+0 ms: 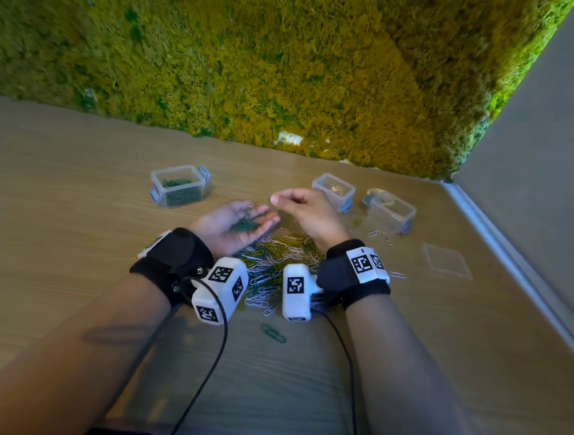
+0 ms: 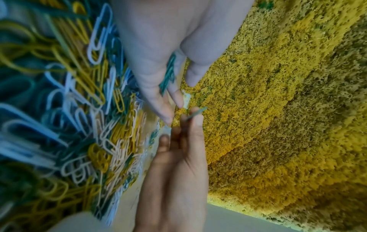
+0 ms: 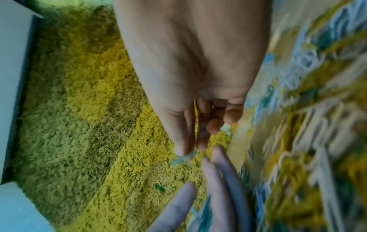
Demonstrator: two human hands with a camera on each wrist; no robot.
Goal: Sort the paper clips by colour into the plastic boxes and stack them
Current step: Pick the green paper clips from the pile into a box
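A mixed pile of green, yellow and white paper clips [image 1: 275,261] lies on the wooden table between my wrists. My left hand [image 1: 244,221] is palm up above the pile's far edge, and a small bunch of green clips [image 1: 243,226] rests in its loosely cupped palm [image 2: 168,73]. Just right of it, my right hand [image 1: 300,208] pinches one green clip [image 2: 196,112] between thumb and forefinger, close to the left fingertips [image 3: 218,180]. An open clear box [image 1: 180,185] holding green clips stands at the back left.
Two more open clear boxes [image 1: 334,190] [image 1: 389,210] stand at the back right, with a clear lid [image 1: 447,260] lying flat nearer the right edge. Loose clips lie near them [image 1: 378,235], and a green one [image 1: 273,333] lies in front of the pile. A moss wall [image 1: 291,63] backs the table.
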